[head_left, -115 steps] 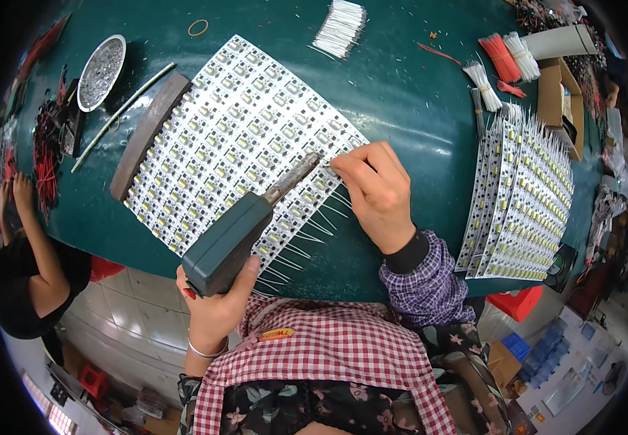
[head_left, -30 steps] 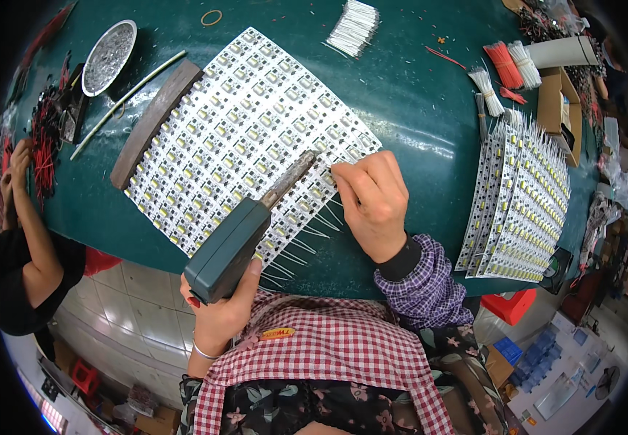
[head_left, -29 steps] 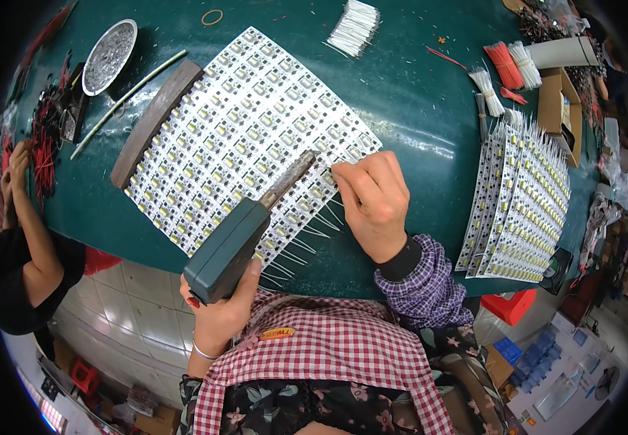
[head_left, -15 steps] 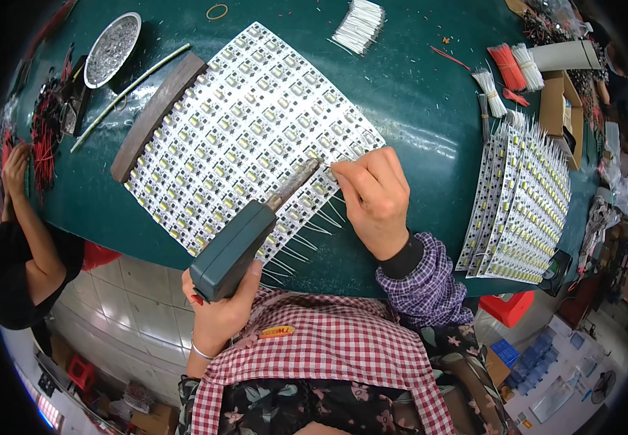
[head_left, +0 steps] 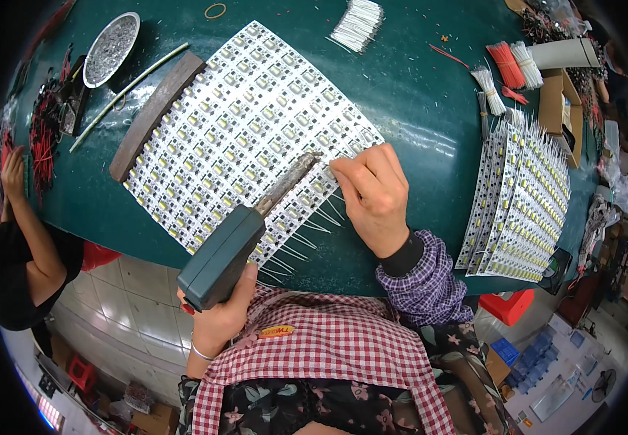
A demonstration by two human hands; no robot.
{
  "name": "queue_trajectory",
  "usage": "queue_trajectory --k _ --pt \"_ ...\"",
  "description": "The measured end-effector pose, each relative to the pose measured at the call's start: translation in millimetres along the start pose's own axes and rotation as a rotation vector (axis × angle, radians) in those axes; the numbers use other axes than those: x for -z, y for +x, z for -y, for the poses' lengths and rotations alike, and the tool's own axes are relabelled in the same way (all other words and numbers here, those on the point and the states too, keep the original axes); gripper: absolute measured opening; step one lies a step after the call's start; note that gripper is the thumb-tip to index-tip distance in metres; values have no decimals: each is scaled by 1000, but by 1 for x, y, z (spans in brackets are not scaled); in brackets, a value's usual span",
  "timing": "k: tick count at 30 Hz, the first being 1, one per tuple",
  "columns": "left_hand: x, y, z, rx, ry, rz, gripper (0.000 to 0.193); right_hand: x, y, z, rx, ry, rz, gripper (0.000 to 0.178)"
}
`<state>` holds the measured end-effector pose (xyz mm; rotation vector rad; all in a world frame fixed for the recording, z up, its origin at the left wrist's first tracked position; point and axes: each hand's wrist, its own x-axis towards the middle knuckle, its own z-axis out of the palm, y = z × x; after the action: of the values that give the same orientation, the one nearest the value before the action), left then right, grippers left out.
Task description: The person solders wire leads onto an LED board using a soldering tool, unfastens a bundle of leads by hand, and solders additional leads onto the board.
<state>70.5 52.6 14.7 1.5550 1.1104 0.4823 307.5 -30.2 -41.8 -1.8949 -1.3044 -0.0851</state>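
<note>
My left hand [head_left: 221, 313] is wrapped round the dark green handle of a soldering gun [head_left: 223, 254]. Its metal barrel slants up and right across a white LED circuit board sheet [head_left: 245, 109], and the tip is over the sheet close to my right fingertips. My right hand [head_left: 373, 194] is closed in a pinch at the sheet's right-hand edge; what lies between finger and thumb is hidden. Several short white wires [head_left: 312, 226] stick out from the lower right edge of the sheet, below my right hand.
A dark curved bar [head_left: 156, 116] lies along the sheet's left edge. Stacked LED sheets [head_left: 521, 203] with wires stand at right. White wire bundles [head_left: 357, 25] and red wires [head_left: 505, 65] lie farther back, with a metal bowl [head_left: 112, 51] far left. Another person's arm [head_left: 35, 232] is at left.
The soldering gun's handle and my left hand have shifted slightly left and down, while its tip stays close to my right fingers. My right hand has hardly moved.
</note>
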Motion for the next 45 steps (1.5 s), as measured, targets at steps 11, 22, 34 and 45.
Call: queue_trajectory --k 11,22,34,45 --pt "1 -1 4 3 27 -36 21 1 0 13 -11 -43 -61 20" --pt "0 -1 5 -111 82 -29 18 -9 -6 16 -47 -17 -47 23" --pt "2 3 4 -37 46 39 15 -13 -8 17 -56 -21 -46 22" --pt "5 1 5 -9 65 47 17 -14 -6 18 -27 -15 -47 22"
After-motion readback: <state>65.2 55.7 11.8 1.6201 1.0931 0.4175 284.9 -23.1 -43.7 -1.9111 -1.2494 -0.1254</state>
